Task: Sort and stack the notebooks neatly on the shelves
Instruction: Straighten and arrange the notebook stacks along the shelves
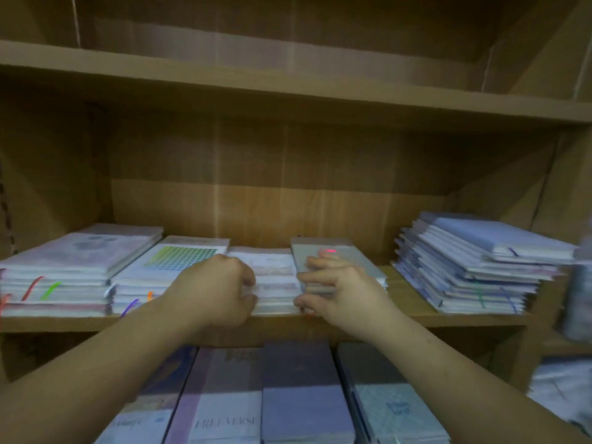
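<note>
Shelf; notebook stack between left hand, right hand

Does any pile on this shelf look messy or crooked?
Yes: the bluish pile at the right end of the shelf is fanned out, its notebooks stepped sideways and skewed to the shelf edge. The left piles sit squarer.

Five notebook stacks stand on the middle shelf: left stack, grid stack, middle stack, grey stack, blue stack. Four more notebook rows show below. One upper shelf sits above. Two hands: left hand, right hand.
</note>
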{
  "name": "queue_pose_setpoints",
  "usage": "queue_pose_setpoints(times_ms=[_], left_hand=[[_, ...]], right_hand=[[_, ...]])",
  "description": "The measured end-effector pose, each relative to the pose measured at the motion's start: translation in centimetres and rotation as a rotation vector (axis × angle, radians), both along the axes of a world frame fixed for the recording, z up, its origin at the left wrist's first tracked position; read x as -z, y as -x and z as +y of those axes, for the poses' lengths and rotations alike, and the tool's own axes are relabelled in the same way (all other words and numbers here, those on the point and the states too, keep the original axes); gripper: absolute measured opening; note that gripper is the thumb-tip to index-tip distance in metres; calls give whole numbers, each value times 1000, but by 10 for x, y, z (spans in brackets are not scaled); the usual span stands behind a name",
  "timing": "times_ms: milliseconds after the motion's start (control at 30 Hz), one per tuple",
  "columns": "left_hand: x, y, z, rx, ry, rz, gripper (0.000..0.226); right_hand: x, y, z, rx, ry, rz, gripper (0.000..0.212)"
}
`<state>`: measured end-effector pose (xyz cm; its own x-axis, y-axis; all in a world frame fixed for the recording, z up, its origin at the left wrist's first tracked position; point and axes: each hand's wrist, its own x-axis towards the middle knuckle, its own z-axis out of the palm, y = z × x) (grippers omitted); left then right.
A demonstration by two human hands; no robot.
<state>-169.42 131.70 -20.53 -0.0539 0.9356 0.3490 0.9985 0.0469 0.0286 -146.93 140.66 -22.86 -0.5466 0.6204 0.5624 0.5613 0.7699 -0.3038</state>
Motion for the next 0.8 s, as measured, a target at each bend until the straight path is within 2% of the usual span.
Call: queue_pose_setpoints(times_ms=[133,200,300,367,433,500,567,667,733,800], left_hand=[[-16,-63,8,201,-238,-271,37],[-22,-104,22,268,-266,-407,36],[-34,-166,44,372,-149,-575,22],[-39,-201,63,413,-92,-705,16],[-41,-228,83,411,-47,-878,19],[-43,-251,104,386,37,-1091,26],[-46,-269,119,368,102,-1246,27],[-50,-284,129,332,201,-1489,24],[-50,-286,134,303,267,-1569,25],[-52,-286,140,269,321,-1608,31]], right_hand=[[-30,-62,-5,44,-38,181,35],[-47,-100,-7,115,-116,258,28],[-67,-167,-7,283,-262,307,15],[-72,-213,-1,431,-349,291,20],[-72,-248,13,533,-294,215,33],[-69,-269,24,517,-95,106,47],[-61,-278,32,485,-13,-26,55],[-49,-282,42,503,-118,-65,56],[-45,-282,48,497,-154,-42,58],[-43,-282,54,466,-101,32,56]])
